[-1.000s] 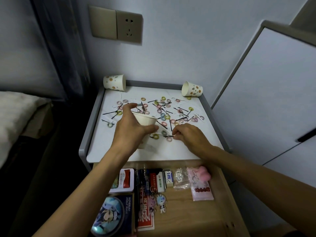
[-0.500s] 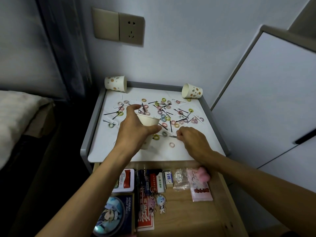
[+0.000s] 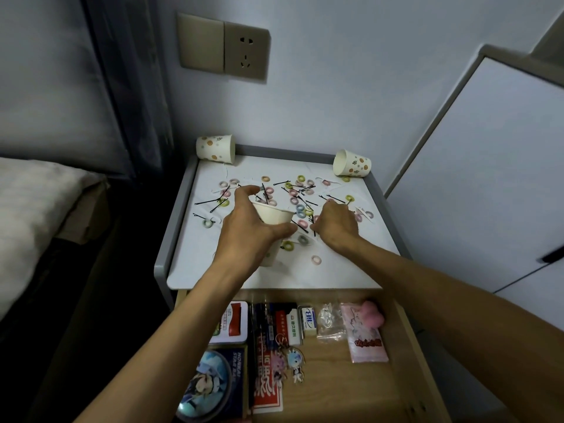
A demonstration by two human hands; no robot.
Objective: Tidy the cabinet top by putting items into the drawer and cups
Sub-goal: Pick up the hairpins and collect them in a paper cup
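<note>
white cabinet top (image 3: 195, 248) (grey rim (image 3: 174, 221))

Both arms reach out toward 12 o'clock. The left hand (image 3: 247, 232) is wrapped round a cup (image 3: 273, 214). The right hand (image 3: 335, 222), at its 3 o'clock, has curled fingers pointing down.

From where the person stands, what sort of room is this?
Most likely a bedroom. A small grey-rimmed, white-topped bedside cabinet stands beside the pale padded edge of a bed, under a beige wall socket, and small coloured hair ties with thin black hairpins lie scattered on it.
</note>
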